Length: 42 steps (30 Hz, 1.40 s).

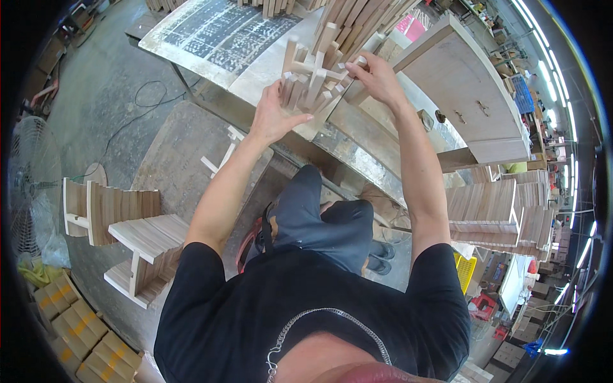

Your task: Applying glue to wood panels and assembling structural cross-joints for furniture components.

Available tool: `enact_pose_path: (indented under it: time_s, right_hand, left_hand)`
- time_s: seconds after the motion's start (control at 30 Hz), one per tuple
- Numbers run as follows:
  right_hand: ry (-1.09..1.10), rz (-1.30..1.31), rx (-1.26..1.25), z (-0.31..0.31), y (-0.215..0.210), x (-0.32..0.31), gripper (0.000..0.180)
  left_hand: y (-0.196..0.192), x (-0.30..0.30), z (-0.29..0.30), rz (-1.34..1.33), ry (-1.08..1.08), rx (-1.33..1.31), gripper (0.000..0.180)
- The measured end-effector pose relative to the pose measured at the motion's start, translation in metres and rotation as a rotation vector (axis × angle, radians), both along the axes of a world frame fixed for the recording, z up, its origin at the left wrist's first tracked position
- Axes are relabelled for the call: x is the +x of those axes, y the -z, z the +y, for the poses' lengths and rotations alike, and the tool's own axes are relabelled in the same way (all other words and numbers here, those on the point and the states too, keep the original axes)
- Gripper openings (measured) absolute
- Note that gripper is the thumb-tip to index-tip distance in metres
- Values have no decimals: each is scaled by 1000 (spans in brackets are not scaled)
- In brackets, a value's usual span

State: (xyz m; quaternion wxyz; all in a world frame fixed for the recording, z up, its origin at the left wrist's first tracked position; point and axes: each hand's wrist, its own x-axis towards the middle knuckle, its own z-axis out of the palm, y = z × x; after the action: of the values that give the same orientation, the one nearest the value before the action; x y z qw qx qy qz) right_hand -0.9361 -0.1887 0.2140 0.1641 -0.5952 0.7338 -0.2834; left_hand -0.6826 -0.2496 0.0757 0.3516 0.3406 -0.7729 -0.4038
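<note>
Wooden sticks [308, 89] stand and lie crosswise in a loose bunch on the worktable in front of me. My left hand [276, 116] rests at the near left side of this bunch, its thumb stretched out and its fingertips partly hidden behind the wood. On the far right side, my right hand [377, 78] has thumb and fingers closed around the end of a short wooden stick [361, 62]. Behind the bunch, a pile of long wooden strips [367, 22] reaches away toward the top edge.
A machine with a large pale panel [460, 96] stands right of the worktable [255, 80]. Stacked H-shaped wooden frames [150, 236] sit at the left, with more stacks [485, 207] at the right. A fan [32, 185] and cardboard boxes [80, 325] are far left.
</note>
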Motion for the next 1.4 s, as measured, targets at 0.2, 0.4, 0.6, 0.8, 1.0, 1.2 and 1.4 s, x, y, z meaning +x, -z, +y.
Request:
enact_pose_path:
  time_s: [0.2,0.4,0.6,0.8,1.0,1.2,1.4]
  right_hand:
    - [-104,192,85,-3,11,4,32]
    - [-2,-126,78,3,40,4,52]
    - [-54,-546,-158,30,41,16,112]
    - [186,-96,-289,27,97,74,110]
    - [309,-46,-420,41,111,64,97]
    - [195,-186,259,31,83,89,106]
    - [175,73,-301,191,85,78,35]
  left_hand:
    - [-11,-4,5,-1,-25,68,106]
    - [-8,-6,9,-33,-115,-26,102]
    - [11,-35,-1,10,-148,-78,78]
    - [25,-8,-1,134,-88,-26,73]
    - [34,-33,-2,182,-13,19,69]
    - [38,38,-15,-195,-204,-33,81]
    - [39,171,-12,-261,-858,-164,39]
